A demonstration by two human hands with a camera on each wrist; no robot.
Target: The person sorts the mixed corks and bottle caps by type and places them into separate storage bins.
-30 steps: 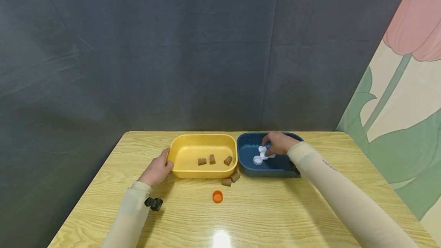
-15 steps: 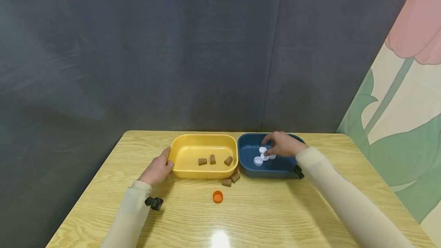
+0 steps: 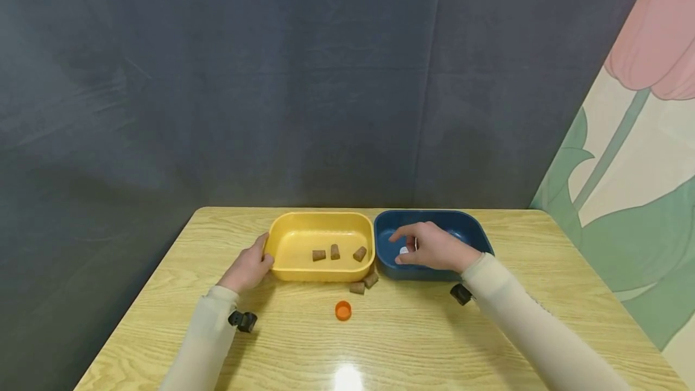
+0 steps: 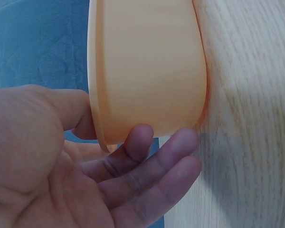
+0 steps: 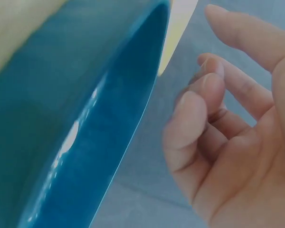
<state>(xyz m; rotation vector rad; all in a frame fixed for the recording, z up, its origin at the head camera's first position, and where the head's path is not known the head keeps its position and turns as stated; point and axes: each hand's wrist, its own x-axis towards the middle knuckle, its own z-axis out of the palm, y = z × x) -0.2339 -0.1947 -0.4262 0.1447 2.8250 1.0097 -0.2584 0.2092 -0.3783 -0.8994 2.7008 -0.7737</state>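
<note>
At the left end of the yellow basin [image 3: 320, 274], my left hand [image 3: 250, 265] grips the rim. In the left wrist view the thumb and index finger pinch that rim, while the other fingers lie by the outer wall. My right hand [image 3: 434, 248] hovers over the front of the dark blue basin [image 3: 472, 231], thumb and index finger apart. Nothing is between its fingers in the right wrist view. A white bottle cap [image 3: 404, 250] shows in the blue basin through the gap of the hand, which hides the other white caps. Three brown corks [image 3: 335, 251] lie inside the yellow basin.
Two more corks [image 3: 356, 288] lie on the wooden table [image 3: 304, 349] against the front of the yellow basin. Nearer me is an orange bottle cap [image 3: 343, 311]. A dark curtain [image 3: 326, 107] hangs behind the table. The two basins stand side by side.
My right hand has lifted away from the white caps in the blue basin and come left and toward me, its fingers spreading. The left hand stays on the yellow rim.
</note>
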